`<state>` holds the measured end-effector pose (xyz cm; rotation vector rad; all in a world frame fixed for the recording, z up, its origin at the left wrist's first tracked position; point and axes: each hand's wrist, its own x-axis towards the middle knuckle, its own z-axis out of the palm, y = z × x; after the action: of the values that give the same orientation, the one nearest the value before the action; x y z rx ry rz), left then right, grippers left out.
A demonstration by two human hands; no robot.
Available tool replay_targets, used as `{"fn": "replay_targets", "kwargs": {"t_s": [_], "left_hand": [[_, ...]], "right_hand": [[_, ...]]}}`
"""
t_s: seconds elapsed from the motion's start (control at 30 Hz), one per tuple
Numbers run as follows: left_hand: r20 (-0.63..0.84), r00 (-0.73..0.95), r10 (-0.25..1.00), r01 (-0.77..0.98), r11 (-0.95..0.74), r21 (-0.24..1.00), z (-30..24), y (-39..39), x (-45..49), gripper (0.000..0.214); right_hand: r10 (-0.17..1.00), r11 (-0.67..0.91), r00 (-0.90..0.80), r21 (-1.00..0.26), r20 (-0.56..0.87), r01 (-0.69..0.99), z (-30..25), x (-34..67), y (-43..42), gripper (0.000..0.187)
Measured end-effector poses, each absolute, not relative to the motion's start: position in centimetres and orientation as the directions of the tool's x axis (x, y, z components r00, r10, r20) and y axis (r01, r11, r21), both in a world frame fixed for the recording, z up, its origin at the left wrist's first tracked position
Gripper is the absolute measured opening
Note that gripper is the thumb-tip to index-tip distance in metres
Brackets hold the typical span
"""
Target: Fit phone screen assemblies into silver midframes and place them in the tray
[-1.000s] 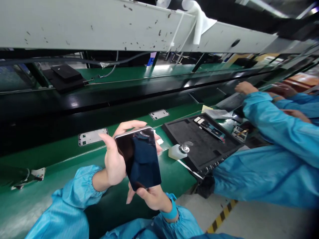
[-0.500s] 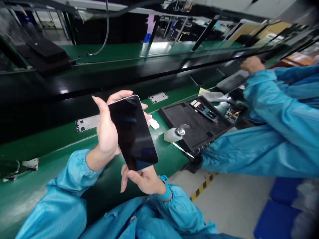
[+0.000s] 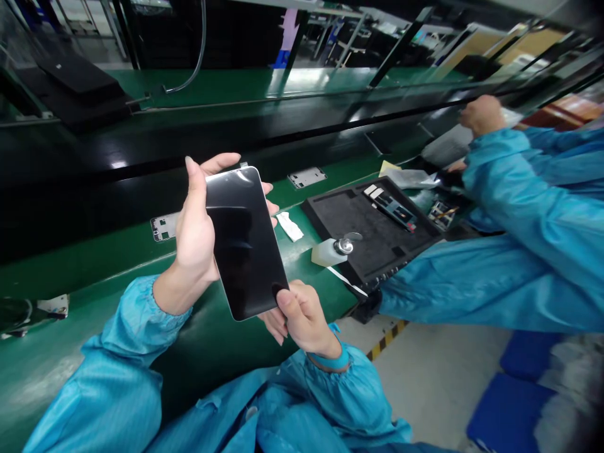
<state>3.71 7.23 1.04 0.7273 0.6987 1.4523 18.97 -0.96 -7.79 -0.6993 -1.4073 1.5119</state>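
Observation:
A phone-like device [image 3: 245,245] with a dark glossy screen is held up above the green bench, screen towards me and tilted. My left hand [image 3: 195,233] wraps round its left side, with fingertips showing past the right edge. At the lower right corner, my right hand [image 3: 304,314] pinches it, thumb on the screen and fingers behind. A small pale tab sticks out at the top edge. Behind the left hand lies a metal phone frame [image 3: 163,228], partly hidden. Another metal frame [image 3: 307,177] lies farther back. A crumpled white tissue [image 3: 289,226] rests right of the device.
A pump bottle [image 3: 330,251] stands beside a black foam tray [image 3: 340,214] holding a phone part [image 3: 391,209]. On the right, a co-worker's blue sleeve [image 3: 528,189] and hand [image 3: 484,115] reach over the bench. Another part [image 3: 53,306] lies at the far left.
My right hand has moved from under the bottom edge to the lower right corner, its thumb now on the screen. The device has shifted slightly left and up in view.

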Motion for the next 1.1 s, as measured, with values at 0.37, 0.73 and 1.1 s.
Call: {"fn": "replay_targets", "kwargs": {"t_s": [0.37, 0.73, 1.1], "left_hand": [[0.335, 0.033, 0.942, -0.682, -0.224, 0.696, 0.2, 5.0, 3.8, 0.047], [0.492, 0.054, 0.869, -0.614, -0.36, 0.703, -1.2, 3.9, 3.8, 0.053], [0.445, 0.069, 0.893, -0.488, -0.359, 0.795, -1.2, 3.9, 3.5, 0.041]], "right_hand": [[0.845, 0.169, -0.46, -0.952, 0.273, -0.254, -13.2, 17.6, -0.8, 0.063], [0.781, 0.084, -0.577, -0.957, 0.237, -0.279, -14.5, 17.0, -0.8, 0.041], [0.798, 0.263, -0.554, -0.964, 0.236, -0.032, -13.1, 18.1, -0.2, 0.039]]}}
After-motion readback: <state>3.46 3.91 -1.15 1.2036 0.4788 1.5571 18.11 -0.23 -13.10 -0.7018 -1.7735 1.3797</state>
